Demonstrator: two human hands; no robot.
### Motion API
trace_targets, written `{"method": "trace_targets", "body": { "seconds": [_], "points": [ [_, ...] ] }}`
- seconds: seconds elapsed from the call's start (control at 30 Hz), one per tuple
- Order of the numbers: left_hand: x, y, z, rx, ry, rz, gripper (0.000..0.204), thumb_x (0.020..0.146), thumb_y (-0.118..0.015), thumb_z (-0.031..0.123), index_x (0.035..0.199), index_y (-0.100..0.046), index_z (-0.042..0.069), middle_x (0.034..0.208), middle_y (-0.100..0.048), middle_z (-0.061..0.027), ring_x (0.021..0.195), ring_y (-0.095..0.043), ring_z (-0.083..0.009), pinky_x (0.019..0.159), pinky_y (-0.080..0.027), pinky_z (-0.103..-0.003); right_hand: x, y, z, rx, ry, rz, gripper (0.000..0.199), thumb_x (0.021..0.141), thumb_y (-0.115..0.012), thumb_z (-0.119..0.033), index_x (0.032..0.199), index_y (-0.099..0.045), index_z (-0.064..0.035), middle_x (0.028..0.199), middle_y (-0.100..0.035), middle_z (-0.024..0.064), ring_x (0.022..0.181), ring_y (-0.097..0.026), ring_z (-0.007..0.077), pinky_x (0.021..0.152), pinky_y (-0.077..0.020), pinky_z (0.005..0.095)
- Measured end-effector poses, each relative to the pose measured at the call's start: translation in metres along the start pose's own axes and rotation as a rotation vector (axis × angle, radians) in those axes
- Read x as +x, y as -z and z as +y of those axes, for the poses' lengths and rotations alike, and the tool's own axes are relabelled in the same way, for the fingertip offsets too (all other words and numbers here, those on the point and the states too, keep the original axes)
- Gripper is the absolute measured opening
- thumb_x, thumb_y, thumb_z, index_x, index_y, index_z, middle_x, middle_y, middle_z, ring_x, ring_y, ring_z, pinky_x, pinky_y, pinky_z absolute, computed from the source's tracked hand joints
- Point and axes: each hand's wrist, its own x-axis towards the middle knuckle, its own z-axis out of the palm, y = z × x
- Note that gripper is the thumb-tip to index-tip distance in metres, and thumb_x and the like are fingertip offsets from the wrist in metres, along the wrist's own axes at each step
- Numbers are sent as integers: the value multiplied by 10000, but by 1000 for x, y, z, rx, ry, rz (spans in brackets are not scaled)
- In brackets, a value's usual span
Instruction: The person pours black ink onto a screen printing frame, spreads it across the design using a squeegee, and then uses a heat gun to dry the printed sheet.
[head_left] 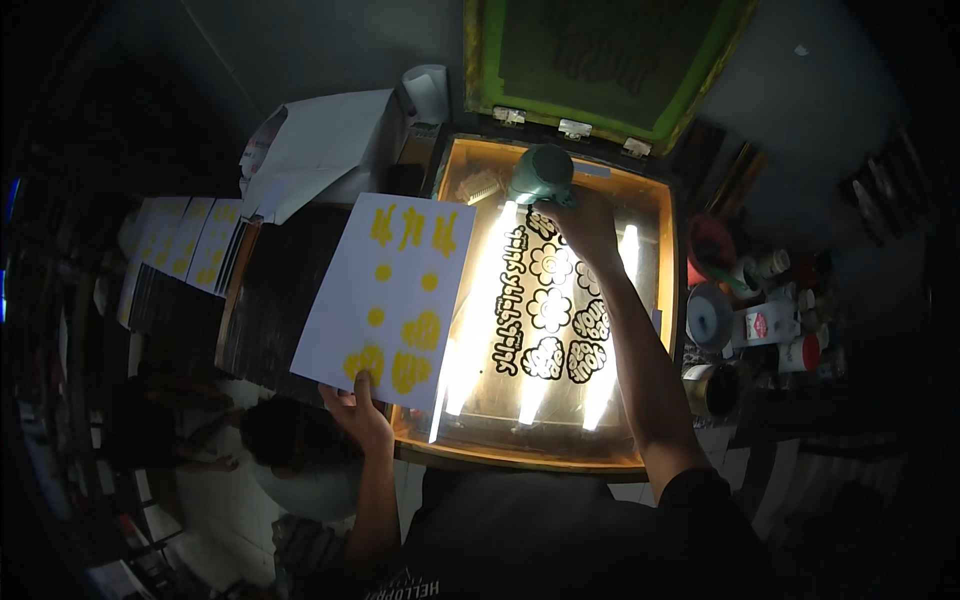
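Note:
My left hand pinches the lower edge of a white sheet printed with yellow lettering and blots. The sheet is tilted and overlaps the left side of a glowing light table. At the table's far end my right hand is closed on what looks like a grey-green hair dryer; its handle is mostly hidden by the hand. Black outlined flowers and lettering show on the lit glass below my right forearm. A small brush-like block lies in the far left corner.
A green-framed screen stands raised on hinge clamps behind the table. Printed sheets sit in stacks at left, near crumpled white paper. Tubs and jars crowd the right. Another person is low at left, near someone's hands.

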Motion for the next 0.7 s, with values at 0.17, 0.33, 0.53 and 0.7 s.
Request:
{"method": "trace_targets", "body": {
  "seconds": [0.17,0.33,0.53,0.7],
  "points": [
    [-1,-3,5,-15,32,10,429,931,-617,42,1315,-436,-15,1209,-561,-124,1121,-534,-202,1022,-404,-375,20,-11,8,21,-30,-6,298,808,-764,-315,812,-709,-23,593,-618,42,538,-582,113,555,-443,304],
    [-1,1,1,-6,17,-2,424,931,-611,48,1313,-438,-20,1214,-567,-131,1113,-543,-206,1008,-417,-378,17,2,27,152,-157,57,252,804,-778,-265,774,-695,-29,606,-611,23,539,-557,102,549,-428,292],
    [-1,-2,3,8,14,-1,451,931,-613,45,1336,-424,-19,1232,-561,-137,1128,-543,-208,1016,-422,-379,-10,37,57,483,-280,93,262,762,-794,-250,828,-696,-16,643,-635,30,592,-598,138,570,-452,327],
    [-1,-1,4,25,29,-9,468,930,-611,49,1351,-420,-18,1251,-561,-141,1145,-546,-213,1024,-426,-377,-31,59,70,594,-221,253,261,733,-825,-208,879,-711,-24,708,-660,29,621,-591,104,582,-438,286]
  ]
}}
